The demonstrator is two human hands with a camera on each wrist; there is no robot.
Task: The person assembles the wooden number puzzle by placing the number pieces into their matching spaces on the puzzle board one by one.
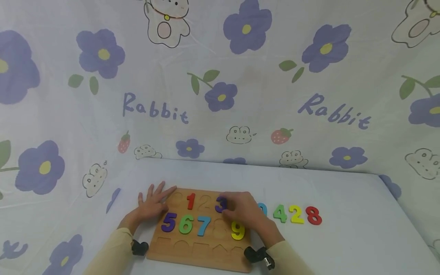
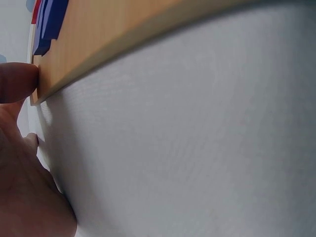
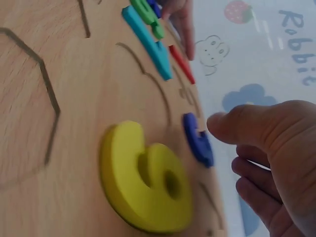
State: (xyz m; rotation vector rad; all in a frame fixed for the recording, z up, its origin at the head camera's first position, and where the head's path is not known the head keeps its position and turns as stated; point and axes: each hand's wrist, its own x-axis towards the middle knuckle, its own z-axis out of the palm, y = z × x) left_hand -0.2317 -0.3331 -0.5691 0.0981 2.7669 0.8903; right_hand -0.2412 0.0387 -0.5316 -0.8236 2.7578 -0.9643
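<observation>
A wooden number board (image 1: 197, 259) lies on the white table. My left hand (image 1: 151, 206) rests at its upper left corner with fingers spread, the thumb (image 2: 19, 81) touching the board's edge. Over the upper right part, my right hand (image 1: 245, 210) has its index finger and thumb around the purple number 3 (image 1: 220, 205), which sits at the board surface. The thumb shows close beside the 3 in the right wrist view. Also on the board are a red 1 (image 1: 190, 201), purple 5 (image 1: 169, 222), green 6 (image 1: 186, 224), blue 7 (image 1: 203, 225) and yellow 9 (image 3: 143, 182).
Right of the board lie a green 4 (image 1: 280, 214), a yellow 2 (image 1: 296, 214) and a red 8 (image 1: 313, 215). A blue number (image 1: 262, 208) is partly hidden behind my right hand. Recessed outlines mark the board's lower row. A patterned cloth (image 1: 213, 126) hangs behind the table.
</observation>
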